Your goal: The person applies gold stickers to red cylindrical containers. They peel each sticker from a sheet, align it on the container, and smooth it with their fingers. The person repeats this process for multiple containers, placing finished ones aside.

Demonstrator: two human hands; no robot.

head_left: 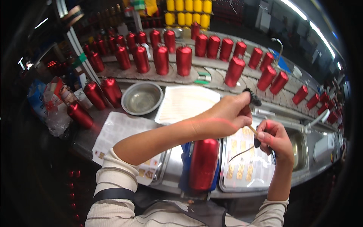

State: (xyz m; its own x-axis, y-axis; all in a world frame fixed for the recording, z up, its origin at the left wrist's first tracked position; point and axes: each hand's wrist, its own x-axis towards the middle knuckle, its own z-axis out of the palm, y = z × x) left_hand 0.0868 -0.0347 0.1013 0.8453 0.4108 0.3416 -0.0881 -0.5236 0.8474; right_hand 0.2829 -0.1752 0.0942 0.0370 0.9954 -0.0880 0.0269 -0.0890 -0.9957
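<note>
My left hand (234, 115) reaches across to the right, fingers pinched, with a black cover (252, 97) on one finger. Close by, my right hand (275, 140) is also closed, and black shows at its fingertips too. A thin tan strip (253, 130) runs between the two hands, gripped at both ends; its exact kind is unclear. From near the right fingers a thin dark curved strand (242, 153) extends. Below them lies a shallow metal tray (224, 178) with gold-patterned decal sheets (239, 169). A shiny red bottle (204, 164) rests on a blue cloth (185, 170) before me.
Many red bottles (183, 61) stand upright on a slatted conveyor (170, 72) beyond the bench. A metal bowl (142, 99), a white sheet-covered tray (185, 99) and printed sheets (117, 132) lie left. On the right are a sink (300, 151) and a faucet (315, 120).
</note>
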